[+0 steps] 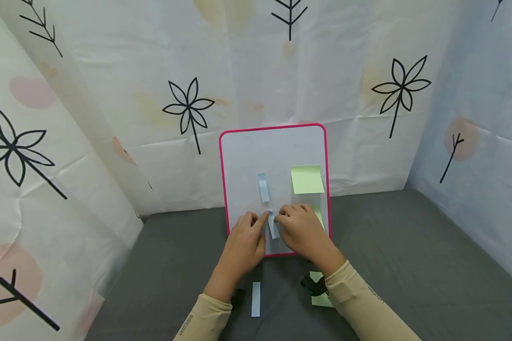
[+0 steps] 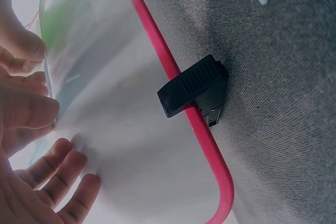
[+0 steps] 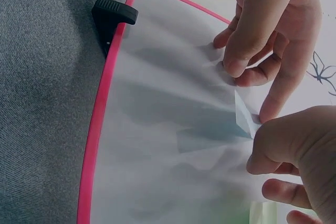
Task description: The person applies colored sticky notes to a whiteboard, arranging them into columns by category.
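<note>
A whiteboard with a pink frame (image 1: 247, 151) leans upright on the table. Low on it, a narrow pale-blue paper strip (image 1: 274, 228) angles outward from the surface; its loose end (image 3: 242, 113) shows in the right wrist view. My left hand (image 1: 246, 240) touches the strip's top with an extended index finger, while its other fingers (image 2: 58, 174) rest relaxed near the board. With curled fingers, my right hand (image 1: 306, 232) pinches the strip's right edge near the top. Another blue strip (image 1: 263, 187) is stuck just above.
Green sticky notes are on the board's right side: one whole (image 1: 307, 179), another (image 1: 317, 214) partly behind my right hand. On the grey table (image 1: 392, 246) lie a blue strip (image 1: 256, 299) and a green note (image 1: 322, 300). A black clip foot (image 2: 194, 85) grips the board's lower edge.
</note>
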Demonstrator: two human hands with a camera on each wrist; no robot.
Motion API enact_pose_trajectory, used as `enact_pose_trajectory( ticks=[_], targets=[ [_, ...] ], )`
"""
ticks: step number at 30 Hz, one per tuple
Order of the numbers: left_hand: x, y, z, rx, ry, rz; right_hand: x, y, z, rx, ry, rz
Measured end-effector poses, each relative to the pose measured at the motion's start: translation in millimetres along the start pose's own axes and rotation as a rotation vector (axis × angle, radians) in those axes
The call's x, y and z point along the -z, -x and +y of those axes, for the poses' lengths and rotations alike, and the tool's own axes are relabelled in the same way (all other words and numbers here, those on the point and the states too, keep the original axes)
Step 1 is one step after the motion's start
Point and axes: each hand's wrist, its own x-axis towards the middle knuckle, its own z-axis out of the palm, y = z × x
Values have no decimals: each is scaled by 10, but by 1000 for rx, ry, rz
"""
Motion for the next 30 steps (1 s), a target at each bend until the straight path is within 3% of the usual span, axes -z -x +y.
enact_pose_trajectory(
  ticks=[13, 30],
  targets=[
    [-9, 7, -14, -2, -6, 2, -15, 1, 10, 15, 25, 14],
    [-11, 14, -18, 14, -8, -18, -46, -4, -17, -23, 47, -26]
  ],
)
